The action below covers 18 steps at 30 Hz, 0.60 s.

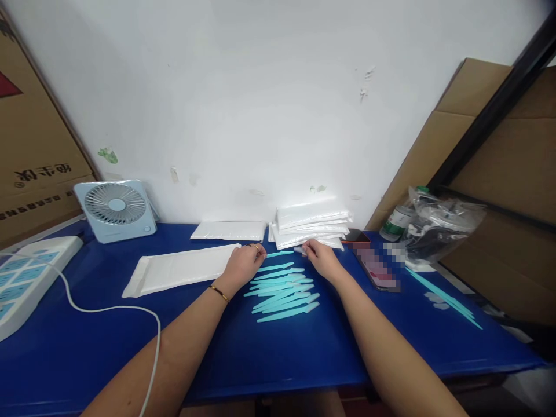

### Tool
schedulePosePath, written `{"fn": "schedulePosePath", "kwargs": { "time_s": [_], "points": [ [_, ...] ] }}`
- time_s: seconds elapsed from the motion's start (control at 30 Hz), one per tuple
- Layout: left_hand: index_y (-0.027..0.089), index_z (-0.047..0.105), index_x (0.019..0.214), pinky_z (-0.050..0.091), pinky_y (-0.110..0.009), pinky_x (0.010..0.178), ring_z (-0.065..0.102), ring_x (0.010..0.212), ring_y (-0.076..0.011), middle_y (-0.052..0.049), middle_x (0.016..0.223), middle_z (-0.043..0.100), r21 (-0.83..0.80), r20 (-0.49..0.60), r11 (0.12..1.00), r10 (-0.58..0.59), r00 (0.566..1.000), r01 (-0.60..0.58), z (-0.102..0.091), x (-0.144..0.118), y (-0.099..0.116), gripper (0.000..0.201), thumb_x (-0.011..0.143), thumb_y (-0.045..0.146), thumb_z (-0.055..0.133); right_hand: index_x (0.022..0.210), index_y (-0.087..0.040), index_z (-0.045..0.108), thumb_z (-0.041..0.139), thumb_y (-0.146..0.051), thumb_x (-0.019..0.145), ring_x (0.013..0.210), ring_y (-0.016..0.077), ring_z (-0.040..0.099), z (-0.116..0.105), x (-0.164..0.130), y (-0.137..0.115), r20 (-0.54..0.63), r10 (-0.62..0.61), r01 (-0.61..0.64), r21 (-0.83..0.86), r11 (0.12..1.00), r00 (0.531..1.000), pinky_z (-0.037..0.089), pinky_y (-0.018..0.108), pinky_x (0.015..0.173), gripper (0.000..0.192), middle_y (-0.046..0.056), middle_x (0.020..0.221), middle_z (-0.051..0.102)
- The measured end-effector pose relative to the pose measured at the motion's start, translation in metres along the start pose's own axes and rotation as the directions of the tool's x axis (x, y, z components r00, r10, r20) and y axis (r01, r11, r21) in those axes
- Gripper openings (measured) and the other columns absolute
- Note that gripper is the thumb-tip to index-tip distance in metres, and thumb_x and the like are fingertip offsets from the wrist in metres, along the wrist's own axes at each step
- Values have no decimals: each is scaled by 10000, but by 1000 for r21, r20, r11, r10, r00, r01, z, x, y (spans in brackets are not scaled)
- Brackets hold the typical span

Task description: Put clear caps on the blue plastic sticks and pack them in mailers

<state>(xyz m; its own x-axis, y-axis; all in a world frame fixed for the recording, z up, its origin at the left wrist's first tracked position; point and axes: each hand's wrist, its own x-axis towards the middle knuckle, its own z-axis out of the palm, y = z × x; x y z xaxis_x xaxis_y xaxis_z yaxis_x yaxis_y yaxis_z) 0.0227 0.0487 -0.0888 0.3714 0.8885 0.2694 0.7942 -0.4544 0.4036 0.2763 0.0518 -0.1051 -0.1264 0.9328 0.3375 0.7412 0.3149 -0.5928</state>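
Observation:
My left hand [247,262] is closed on the handle end of a turquoise eyebrow razor [280,253], its other end pointing right. Just beyond that end, my right hand [321,258] pinches a small clear blade cap [299,249]. Cap and razor look close together, with a slight gap. Below the hands lies a column of several turquoise eyebrow razors [284,301], roughly parallel, with clear caps at their right ends. A long white padded packet [178,271] lies left of my left hand, partly behind it.
White packets [310,220] are stacked by the wall, beside another flat packet [228,230]. A phone [376,269], more razors [443,295], loose clear caps [436,299] and a bagged item [434,231] are at right. Left are a fan [116,209], a power strip [37,278] and a white cable [108,308].

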Motion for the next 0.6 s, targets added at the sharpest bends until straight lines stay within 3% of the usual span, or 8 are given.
{"fn": "schedulePosePath", "kwargs": {
  "time_s": [0.13,0.23,0.43,0.6],
  "points": [
    [227,593,847,390,-257,657,602,737,-167,3,774,669,-18,8,1000,-18,1000,18,0,0,-2,194,870,314,421,868,-196,570,438,-321,860,666,159,570,-1,-1,6,-62,86,-73,189,979,994,414,259,641,182,7,701,618],
    [227,592,839,392,-256,656,601,727,-166,6,767,668,-19,5,1000,-25,1000,25,1,0,-4,190,864,318,427,906,-194,603,456,-318,845,666,154,551,-3,-3,4,-60,63,-53,161,985,996,411,262,636,202,10,737,624],
    [224,601,846,395,-253,647,601,728,-163,1,778,667,-30,-17,999,-20,1000,20,2,0,-6,201,862,320,425,850,-202,661,558,-300,797,618,129,506,-6,-13,-18,198,-129,115,81,990,972,396,245,585,152,6,740,599],
    [222,605,843,403,-257,651,609,741,-166,-1,788,672,-13,-14,1000,-25,1000,25,1,-1,-4,199,863,324,436,839,-205,671,633,-298,756,645,127,531,-8,-17,-29,287,-202,200,35,979,936,412,243,595,130,24,812,587]
  ]
}}
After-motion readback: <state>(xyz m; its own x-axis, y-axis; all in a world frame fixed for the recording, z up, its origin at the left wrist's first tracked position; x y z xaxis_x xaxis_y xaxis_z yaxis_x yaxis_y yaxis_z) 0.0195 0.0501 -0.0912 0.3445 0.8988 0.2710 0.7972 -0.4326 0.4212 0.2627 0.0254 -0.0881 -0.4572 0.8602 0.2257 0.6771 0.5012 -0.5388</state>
